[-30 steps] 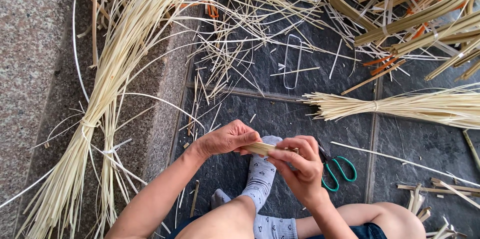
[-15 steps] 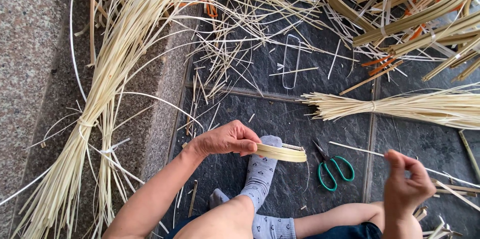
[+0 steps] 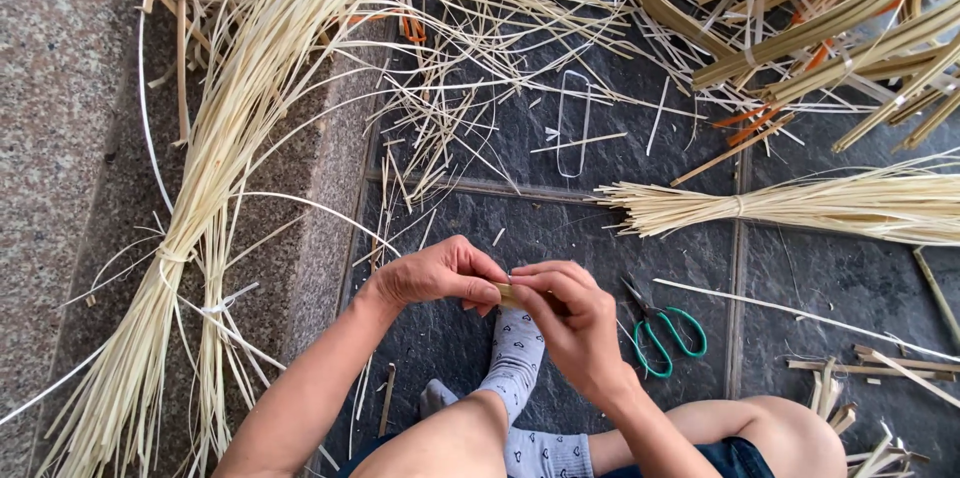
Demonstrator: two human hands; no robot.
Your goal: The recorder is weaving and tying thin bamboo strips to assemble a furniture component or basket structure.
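Both hands meet over the grey-socked foot (image 3: 515, 358), pinching one short pale bamboo strip (image 3: 506, 291) between them. Left hand (image 3: 440, 275) has fingers curled down, thumb and fingertips closed on the strip's left end. Right hand (image 3: 572, 318) is closed on the other end, covering most of it; only a small bit of strip shows between the two hands. Strip sits just above the sock toe, above the dark tiled floor (image 3: 560, 228). Green-handled scissors (image 3: 660, 330) lie on the floor just right of the right hand, not touched. Long tied bundle of pale strips (image 3: 200, 218) runs along the granite step (image 3: 60, 118) at left. Second tied bundle (image 3: 800, 203) lies across the floor at upper right. Thicker bamboo slats (image 3: 820, 18) with orange ties sit piled in the top right corner. Loose slivers scattered over the floor.
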